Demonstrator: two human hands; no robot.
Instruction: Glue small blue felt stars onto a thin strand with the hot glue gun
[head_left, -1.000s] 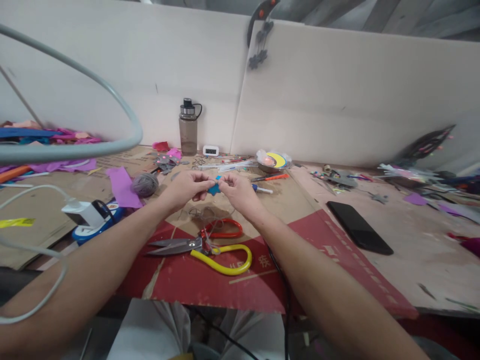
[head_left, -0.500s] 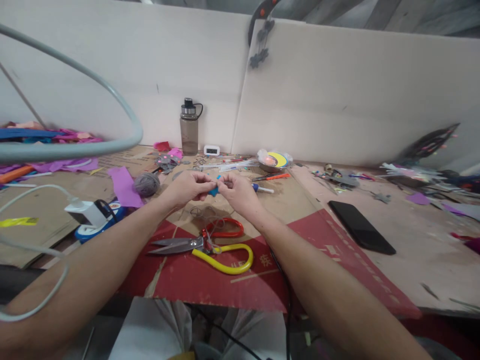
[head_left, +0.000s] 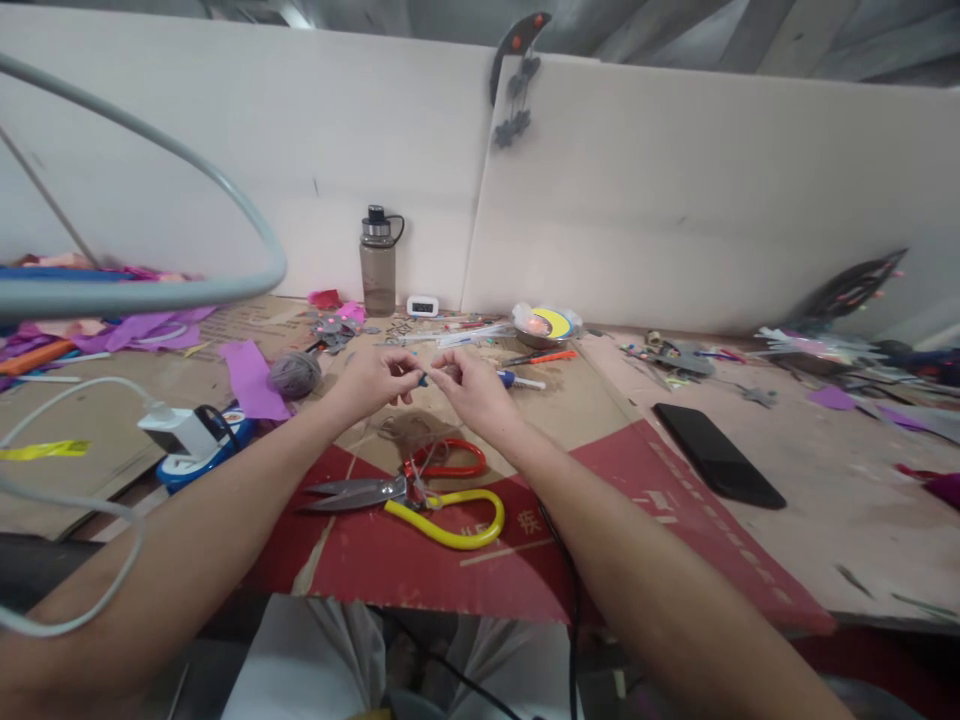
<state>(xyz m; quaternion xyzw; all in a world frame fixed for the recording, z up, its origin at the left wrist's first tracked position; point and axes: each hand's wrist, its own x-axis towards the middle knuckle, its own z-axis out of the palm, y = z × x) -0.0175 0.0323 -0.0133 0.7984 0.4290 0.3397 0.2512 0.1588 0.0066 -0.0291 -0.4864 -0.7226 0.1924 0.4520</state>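
My left hand (head_left: 381, 380) pinches a small blue piece (head_left: 423, 380), which looks like felt and is mostly hidden by the fingertips. Close beside it, my right hand (head_left: 474, 392) has thumb and forefinger pressed together. What the right fingers hold, if anything, is too small to make out. Both hands hover over the cardboard sheet (head_left: 592, 400). Below them lie large scissors (head_left: 442, 495) with one red and one yellow handle, and a loose tangle of thin thread (head_left: 397, 428) is by the red one. A blue-and-white tool (head_left: 521, 381) sticks out behind my right hand.
A ball of grey yarn (head_left: 294, 373) and a purple strip (head_left: 253, 378) lie to the left, near a power strip with a white charger (head_left: 180, 435). A bottle (head_left: 378, 262), small clock (head_left: 423, 307) and bowl (head_left: 541, 340) stand behind. At right lies a phone (head_left: 718, 455).
My fingertips have drawn slightly apart, and less of the blue piece shows now. The view has tipped a little. The scissors and phone stay where they lay.
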